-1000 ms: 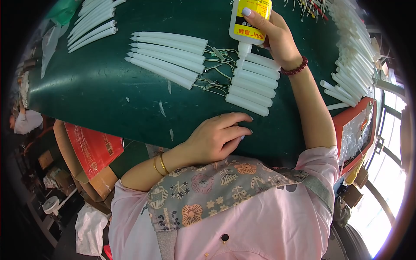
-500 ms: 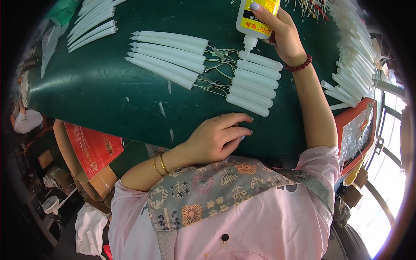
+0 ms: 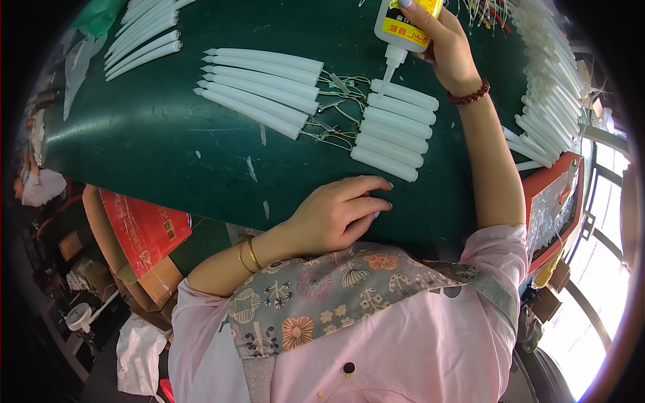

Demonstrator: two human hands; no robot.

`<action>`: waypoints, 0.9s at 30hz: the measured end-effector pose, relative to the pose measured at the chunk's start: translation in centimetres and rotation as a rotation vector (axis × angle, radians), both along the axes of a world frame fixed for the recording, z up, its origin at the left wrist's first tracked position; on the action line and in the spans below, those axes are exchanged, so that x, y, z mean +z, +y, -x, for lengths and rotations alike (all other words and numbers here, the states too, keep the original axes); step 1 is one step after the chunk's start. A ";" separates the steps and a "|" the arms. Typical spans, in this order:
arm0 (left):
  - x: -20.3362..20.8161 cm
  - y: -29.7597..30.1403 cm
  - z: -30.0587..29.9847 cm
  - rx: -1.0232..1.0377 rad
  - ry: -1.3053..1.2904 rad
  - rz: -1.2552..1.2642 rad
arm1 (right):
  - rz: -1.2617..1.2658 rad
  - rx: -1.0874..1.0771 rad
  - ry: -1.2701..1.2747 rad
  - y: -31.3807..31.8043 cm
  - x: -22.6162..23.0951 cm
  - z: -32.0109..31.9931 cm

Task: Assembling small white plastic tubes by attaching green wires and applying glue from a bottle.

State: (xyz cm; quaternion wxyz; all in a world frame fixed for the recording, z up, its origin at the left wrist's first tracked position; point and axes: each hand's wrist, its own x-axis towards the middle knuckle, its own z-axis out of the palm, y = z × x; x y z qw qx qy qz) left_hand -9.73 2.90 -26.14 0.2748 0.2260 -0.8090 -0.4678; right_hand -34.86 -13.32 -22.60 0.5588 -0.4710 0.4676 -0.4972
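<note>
My right hand [image 3: 449, 54] grips a clear glue bottle [image 3: 403, 30] with a yellow label, tipped nozzle down. Its tip points at the upper white tubes [image 3: 400, 111], several of which lie side by side. Thin wires [image 3: 339, 104] with small circuit pieces join these tubes to a row of white LED candle sticks [image 3: 262, 84] with flame-shaped tips on the left. Below the tubes, my left hand [image 3: 342, 211] rests on the green table by its near edge. Its fingers are loosely bent and apart, holding nothing.
More white candle sticks [image 3: 144, 47] lie at the upper left, near a green plastic bag [image 3: 97, 17]. A large stack of white tubes [image 3: 547, 114] lines the right side. A cardboard box [image 3: 127, 269] with a red sheet stands beyond the table's near left edge. A red-orange bin [image 3: 547, 191] is at right.
The glue bottle in my right hand has shifted slightly right and downward, its nozzle tilting more to the left over the upper tubes. My left hand has stayed put.
</note>
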 end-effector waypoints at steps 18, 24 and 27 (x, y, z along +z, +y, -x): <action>-0.1 0.0 0.0 0.000 -0.008 -0.002 | 0.039 -0.074 0.038 -1.6 -0.1 1.8; 0.1 0.0 0.1 -0.002 -0.007 -0.001 | 0.048 -0.124 0.047 -1.9 -0.4 2.6; 0.0 -0.1 0.0 0.002 -0.011 -0.021 | 0.039 -0.103 0.066 -2.2 -0.5 2.6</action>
